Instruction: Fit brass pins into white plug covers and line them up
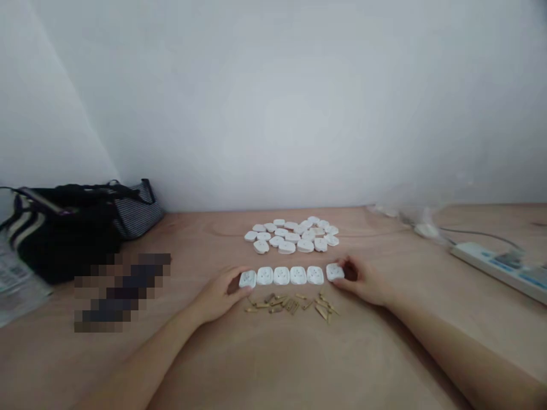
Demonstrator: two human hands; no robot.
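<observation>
1. Resting on the pale wooden table (273, 364), the left hand (222, 291) is loosely curled, with its fingertips against the leftmost piece (247, 279) of a row (281, 275) of six white, rounded-square plastic pieces with small holes in their faces. Whether it pinches that piece or only touches it cannot be told.
2. The right hand (363, 280) is curled the same way at the other end. Its fingertips are on the rightmost piece (335, 271), which sits slightly apart from its neighbour. Here too a true hold cannot be made out.
3. The row runs straight between the two hands, flat on the table, with the four middle pieces close together.
4. Six pieces laid out looks like an early share of the work. A loose heap of similar white plastic pieces (293, 234) lies beyond the fingertips, unsorted and far larger than the row.
5. Small brass-coloured metal pins (290, 303) lie scattered on the wrist side of the row. None appears fitted to any piece, so that part seems undone.
6. A black fabric bag with a striped panel (72, 228) lies well out past the left hand; its contents are hidden.
7. A clear plastic bottle (12, 285) lies at the far left edge; what it holds cannot be told.
8. A crumpled clear plastic wrapper (421, 219) and a white power strip (496, 265) lie beyond the right hand.
</observation>
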